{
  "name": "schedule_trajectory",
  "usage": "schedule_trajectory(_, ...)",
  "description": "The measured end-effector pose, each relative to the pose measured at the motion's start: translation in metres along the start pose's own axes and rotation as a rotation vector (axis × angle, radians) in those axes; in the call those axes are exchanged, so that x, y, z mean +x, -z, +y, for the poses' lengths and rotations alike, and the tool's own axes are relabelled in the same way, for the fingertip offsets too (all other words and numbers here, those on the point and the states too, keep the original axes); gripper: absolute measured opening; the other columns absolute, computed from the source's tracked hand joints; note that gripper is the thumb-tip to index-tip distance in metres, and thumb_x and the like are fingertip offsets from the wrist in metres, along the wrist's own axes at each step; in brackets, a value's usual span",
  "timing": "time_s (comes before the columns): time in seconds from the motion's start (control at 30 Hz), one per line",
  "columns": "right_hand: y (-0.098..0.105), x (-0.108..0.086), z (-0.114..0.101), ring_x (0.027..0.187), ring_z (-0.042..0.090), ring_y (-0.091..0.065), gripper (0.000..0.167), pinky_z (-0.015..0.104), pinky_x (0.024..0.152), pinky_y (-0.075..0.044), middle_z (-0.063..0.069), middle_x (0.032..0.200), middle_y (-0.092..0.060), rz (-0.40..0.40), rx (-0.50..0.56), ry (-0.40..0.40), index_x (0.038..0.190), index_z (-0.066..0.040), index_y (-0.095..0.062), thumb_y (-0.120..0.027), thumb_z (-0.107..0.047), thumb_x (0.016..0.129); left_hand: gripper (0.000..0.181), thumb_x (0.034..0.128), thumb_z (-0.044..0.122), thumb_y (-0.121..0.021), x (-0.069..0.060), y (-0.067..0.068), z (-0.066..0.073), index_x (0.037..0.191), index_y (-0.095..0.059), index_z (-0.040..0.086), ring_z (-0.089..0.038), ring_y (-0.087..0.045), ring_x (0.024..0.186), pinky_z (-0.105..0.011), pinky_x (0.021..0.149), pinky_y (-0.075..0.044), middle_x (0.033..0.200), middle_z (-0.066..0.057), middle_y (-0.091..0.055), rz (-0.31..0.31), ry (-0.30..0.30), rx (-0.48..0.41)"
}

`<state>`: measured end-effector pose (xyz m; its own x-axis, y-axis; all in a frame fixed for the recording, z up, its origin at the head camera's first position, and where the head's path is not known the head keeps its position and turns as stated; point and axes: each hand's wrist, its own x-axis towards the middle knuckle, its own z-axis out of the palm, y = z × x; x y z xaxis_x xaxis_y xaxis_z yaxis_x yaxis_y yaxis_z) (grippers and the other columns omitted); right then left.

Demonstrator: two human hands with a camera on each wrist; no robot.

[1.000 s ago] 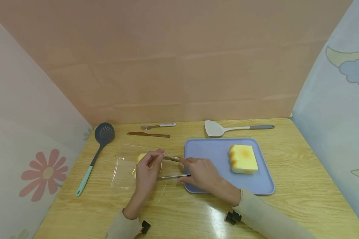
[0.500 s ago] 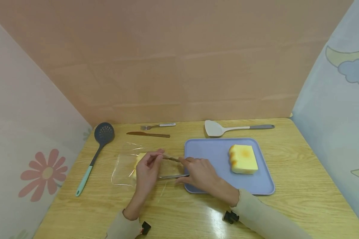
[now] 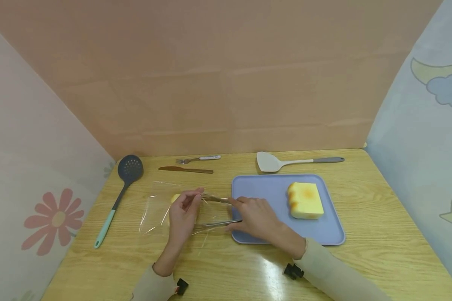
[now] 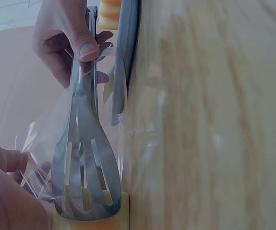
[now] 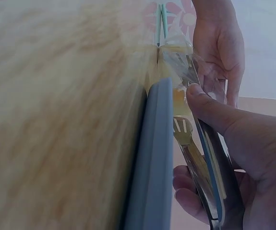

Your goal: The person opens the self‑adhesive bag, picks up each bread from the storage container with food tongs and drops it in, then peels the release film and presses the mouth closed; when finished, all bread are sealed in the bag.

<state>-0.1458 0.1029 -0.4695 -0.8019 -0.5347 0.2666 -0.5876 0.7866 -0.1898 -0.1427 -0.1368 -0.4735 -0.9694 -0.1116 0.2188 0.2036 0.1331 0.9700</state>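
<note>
My right hand point(image 3: 258, 218) grips metal tongs point(image 4: 82, 139) with slotted ends. The tongs' jaws stand apart, pointing left into the mouth of a clear plastic bag point(image 3: 150, 213). With thumb and fingers, my left hand point(image 3: 182, 218) pinches the bag's upper edge. Inside the bag lies a yellow bread slice point(image 3: 175, 197), mostly hidden behind the left hand in the head view. The left wrist view has the slotted ends at this bread, one end overlapping it; whether they touch, I cannot tell. A second thick bread slice point(image 3: 306, 200) lies on the blue tray point(image 3: 260, 186).
Along the back of the wooden table point(image 3: 226, 267) lie a fork point(image 3: 197, 159), a brown knife point(image 3: 186, 169) and a white spatula point(image 3: 270, 162) with a grey handle. A dark skimmer point(image 3: 130, 168) with a green handle lies at the left. Walls close off the back and sides.
The left hand has shifted slightly left, with the bag's film creasing differently. More of the bread is hidden behind the hand. The right hand keeps its grip on the tongs, almost in place.
</note>
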Motion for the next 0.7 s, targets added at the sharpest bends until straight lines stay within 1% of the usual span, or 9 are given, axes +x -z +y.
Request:
schedule_trajectory(0.17,0.004,-0.003,0.002,0.081,0.023,-0.077,0.087,0.040,0.058,-0.060,0.003,0.109,-0.081,0.003,0.010,-0.010,0.138,-0.011,-0.077,-0.094,-0.069,0.076,0.011,0.1072,0.003,-0.073,0.001,0.001,-0.003,0.113,-0.074,-0.007,-0.023,-0.075,0.123,-0.019,0.106,-0.056,0.129,-0.019,-0.079,0.005,-0.022,0.013)
schedule_trajectory(0.3,0.006,-0.006,0.005,0.078,0.019,-0.074,0.088,0.037,0.056,-0.057,0.001,0.107,-0.080,0.003,0.013,-0.016,0.138,-0.012,-0.077,-0.092,-0.072,0.076,0.011,0.1065,0.001,-0.073,0.002,0.002,-0.005,0.113,-0.075,-0.008,-0.017,-0.076,0.122,-0.020,0.107,-0.056,0.128,-0.020,-0.079,0.006,-0.037,0.002)
schedule_trajectory(0.47,0.009,-0.009,0.009,0.072,0.014,-0.069,0.087,0.032,0.051,-0.052,-0.002,0.102,-0.077,0.006,-0.008,-0.004,0.138,-0.013,-0.077,-0.093,-0.072,0.075,0.012,0.1078,0.003,-0.072,0.003,0.004,-0.007,0.114,-0.075,-0.007,-0.019,-0.075,0.123,-0.019,0.109,-0.055,0.129,-0.019,-0.079,0.001,-0.028,0.002)
schedule_trajectory(0.7,0.015,-0.015,0.013,0.072,0.015,-0.070,0.090,0.031,0.050,-0.051,-0.001,0.104,-0.078,0.035,-0.038,0.008,0.137,-0.012,-0.076,-0.093,-0.072,0.073,0.015,0.1083,0.005,-0.072,0.003,0.005,-0.007,0.116,-0.075,-0.007,-0.024,-0.075,0.126,-0.019,0.110,-0.054,0.131,-0.020,-0.079,-0.008,-0.018,0.006)
